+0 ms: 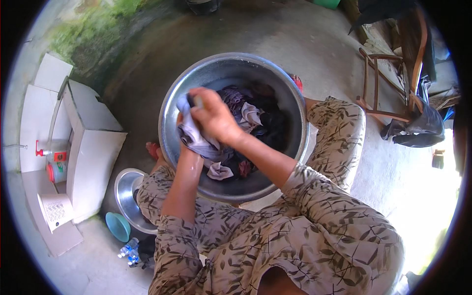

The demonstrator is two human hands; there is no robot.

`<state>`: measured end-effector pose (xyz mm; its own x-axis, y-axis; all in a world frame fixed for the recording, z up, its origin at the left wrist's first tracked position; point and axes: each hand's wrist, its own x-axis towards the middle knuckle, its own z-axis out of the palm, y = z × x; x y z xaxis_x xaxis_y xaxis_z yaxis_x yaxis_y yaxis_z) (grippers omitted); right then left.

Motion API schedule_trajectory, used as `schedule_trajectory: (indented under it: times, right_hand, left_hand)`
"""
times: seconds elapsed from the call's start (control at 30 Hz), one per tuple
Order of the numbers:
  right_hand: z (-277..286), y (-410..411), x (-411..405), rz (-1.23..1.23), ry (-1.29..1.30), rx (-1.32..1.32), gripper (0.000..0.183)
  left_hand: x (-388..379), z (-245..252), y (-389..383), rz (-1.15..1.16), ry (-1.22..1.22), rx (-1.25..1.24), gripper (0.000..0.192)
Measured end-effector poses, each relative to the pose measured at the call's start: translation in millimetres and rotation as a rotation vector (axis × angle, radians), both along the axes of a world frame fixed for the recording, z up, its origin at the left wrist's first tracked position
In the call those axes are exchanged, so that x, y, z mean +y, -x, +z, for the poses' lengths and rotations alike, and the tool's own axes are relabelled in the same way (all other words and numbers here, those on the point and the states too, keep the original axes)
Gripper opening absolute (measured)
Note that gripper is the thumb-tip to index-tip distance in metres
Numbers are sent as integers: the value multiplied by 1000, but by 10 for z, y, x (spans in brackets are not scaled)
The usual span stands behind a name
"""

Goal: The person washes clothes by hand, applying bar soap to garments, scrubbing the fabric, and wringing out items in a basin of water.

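Note:
A large round metal basin (236,61) stands between my knees with dark and pale wet clothes (274,121) inside. Over its left part, my right hand (212,114) grips a light grey-lavender cloth (197,138), with something small and dark at its fingers that I cannot make out. The same cloth drapes over my left hand (180,121), which is mostly hidden beneath it; the wet left wrist shows below. A pale piece of fabric (220,171) lies near the basin's front.
At the left are a smaller metal basin (123,184), a teal plastic bowl (118,226), plastic bottles (129,250) and a white tiled ledge (97,166) with a pump bottle (55,153). A wooden chair frame (391,114) lies at the right.

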<state>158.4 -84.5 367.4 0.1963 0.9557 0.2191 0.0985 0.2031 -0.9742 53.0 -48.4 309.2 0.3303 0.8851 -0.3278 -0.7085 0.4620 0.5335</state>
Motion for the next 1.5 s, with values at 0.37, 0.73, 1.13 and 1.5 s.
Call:
schedule_trajectory:
  times: [0.37,0.73,1.13,1.5]
  right_hand:
    - [-154,108,-173,-164,91,-152,37]
    - [-128,148,-249,-120,188,-327,43]
    - [-256,-317,200,501,396,624,55]
    - [-842,-413,41,621,635,1079,46]
  left_hand:
    - [-170,-97,115,-53,70,-290,44]
    - [-183,-139,135,-23,164,-250,46]
    - [-207,-90,119,-77,-104,152,38]
    - [-112,-146,213,-207,-141,197,37]
